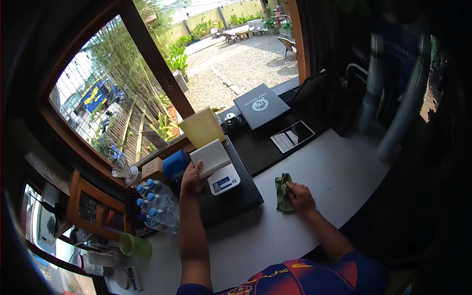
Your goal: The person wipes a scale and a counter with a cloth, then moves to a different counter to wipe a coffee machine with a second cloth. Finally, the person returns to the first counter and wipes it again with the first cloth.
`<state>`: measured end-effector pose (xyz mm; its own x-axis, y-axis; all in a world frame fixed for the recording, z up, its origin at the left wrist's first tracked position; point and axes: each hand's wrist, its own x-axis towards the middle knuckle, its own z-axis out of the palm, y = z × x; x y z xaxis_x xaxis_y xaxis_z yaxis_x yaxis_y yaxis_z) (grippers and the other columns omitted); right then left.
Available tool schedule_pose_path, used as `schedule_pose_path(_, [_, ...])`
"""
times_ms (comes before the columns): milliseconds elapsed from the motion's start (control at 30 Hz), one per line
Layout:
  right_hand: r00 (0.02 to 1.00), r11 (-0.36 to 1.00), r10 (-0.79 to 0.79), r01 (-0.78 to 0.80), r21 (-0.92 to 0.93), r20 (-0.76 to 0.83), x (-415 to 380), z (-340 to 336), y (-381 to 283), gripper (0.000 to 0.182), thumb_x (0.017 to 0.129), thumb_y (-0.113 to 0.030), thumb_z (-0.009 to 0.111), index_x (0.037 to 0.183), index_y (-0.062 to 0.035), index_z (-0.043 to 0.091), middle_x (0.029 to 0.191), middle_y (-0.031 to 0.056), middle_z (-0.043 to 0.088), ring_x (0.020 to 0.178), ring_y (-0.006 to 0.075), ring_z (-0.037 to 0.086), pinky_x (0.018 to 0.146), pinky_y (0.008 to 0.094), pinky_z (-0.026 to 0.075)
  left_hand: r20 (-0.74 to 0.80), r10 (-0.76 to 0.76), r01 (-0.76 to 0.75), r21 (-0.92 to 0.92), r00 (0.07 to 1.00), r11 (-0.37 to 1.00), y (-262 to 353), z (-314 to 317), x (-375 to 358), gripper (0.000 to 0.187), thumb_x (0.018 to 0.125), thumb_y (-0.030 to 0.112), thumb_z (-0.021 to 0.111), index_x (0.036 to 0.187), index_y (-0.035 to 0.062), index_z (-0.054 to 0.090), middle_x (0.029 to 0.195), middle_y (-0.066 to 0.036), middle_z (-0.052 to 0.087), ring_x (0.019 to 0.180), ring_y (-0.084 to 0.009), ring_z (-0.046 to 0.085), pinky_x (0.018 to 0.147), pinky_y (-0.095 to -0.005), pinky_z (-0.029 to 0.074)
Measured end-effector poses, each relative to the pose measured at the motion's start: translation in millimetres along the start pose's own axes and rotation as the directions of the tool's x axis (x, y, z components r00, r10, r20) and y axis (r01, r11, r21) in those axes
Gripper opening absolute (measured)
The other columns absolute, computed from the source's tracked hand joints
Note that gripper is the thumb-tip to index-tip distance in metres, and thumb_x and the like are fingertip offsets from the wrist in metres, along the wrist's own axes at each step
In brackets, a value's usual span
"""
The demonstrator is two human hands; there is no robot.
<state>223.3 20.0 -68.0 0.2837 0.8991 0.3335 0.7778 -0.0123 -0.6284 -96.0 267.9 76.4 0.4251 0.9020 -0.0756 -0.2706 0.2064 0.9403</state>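
Observation:
My left hand [192,178] has its thumb over the edge of a white, block-like object [211,156] above a black, flat-topped box [236,201]. Just in front of that object is a white piece with rounded corners and a blue printed label [225,183]; I cannot tell whether the two are joined. On the white counter [268,241], my right hand [301,196] presses its fingers onto a crumpled green cloth [283,195], bunching its right side. The cloth lies flat to the right of the black box.
A white-framed tablet [293,136] rests on a black textured mat [258,152], with a dark printed folder-like panel [261,105] behind. Several water bottles [160,201] crowd the left, near a green cup [135,245]. A blue container [174,163] and yellowish box [202,128] stand by the window.

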Motion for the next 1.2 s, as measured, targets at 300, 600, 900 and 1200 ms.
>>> schedule_pose_path(300, [0.991,0.967,0.088,-0.061,0.246,-0.101,2.0,-0.1,0.8,0.042,0.094,-0.009,0.058,0.136,-0.008,0.057,0.125,0.0204,0.064,0.118,0.0361,0.06,0.105,0.0441,0.044,0.022,0.024,-0.023,-0.019,0.999,1.0,-24.1,-12.4,8.9,0.04,0.104,0.028,0.054,0.134,0.0026,0.046,0.127,-0.014,0.058,0.116,-0.0262,0.059,0.101,-0.0442,0.051])
schedule_pose_path(600, [0.903,0.895,-0.423,0.402,0.192,0.079,31.8,16.7,-133.3,0.045,0.092,-0.005,0.057,0.137,-0.0079,0.056,0.138,0.0248,0.056,0.132,0.0421,0.051,0.112,0.0513,0.038,-0.419,0.448,-0.462,0.074,0.79,0.884,-86.4,26.0,-187.8,0.058,0.1,0.033,0.06,0.144,0.0045,0.034,0.141,-0.016,0.044,0.124,-0.0258,0.055,0.108,-0.0405,0.042])
schedule_pose_path(900, [0.619,0.752,-0.63,0.637,0.17,0.469,55.0,165.7,-259.3,0.053,0.091,-0.005,0.048,0.143,-0.0122,0.047,0.154,0.0133,0.043,0.149,0.0302,0.031,0.122,0.0485,0.022,-0.862,0.284,-0.014,0.307,0.42,0.952,-187.9,-81.8,-402.1,0.027,0.1,0.018,0.051,0.123,0.0028,0.048,0.109,-0.008,0.054,0.087,-0.0164,0.059,0.08,-0.0317,0.053])
schedule_pose_path(1200, [0.656,0.875,-0.471,0.433,0.216,0.59,-50.5,34.9,-112.0,0.051,0.092,-0.01,0.061,0.141,-0.0189,0.052,0.147,0.0108,0.052,0.143,0.0315,0.04,0.117,0.0471,0.033,-0.824,0.42,0.053,0.473,0.381,0.88,-195.3,-78.7,-385.4,0.018,0.1,0.015,0.05,0.109,0.0005,0.053,0.105,-0.009,0.055,0.088,-0.0171,0.058,0.072,-0.0303,0.055])
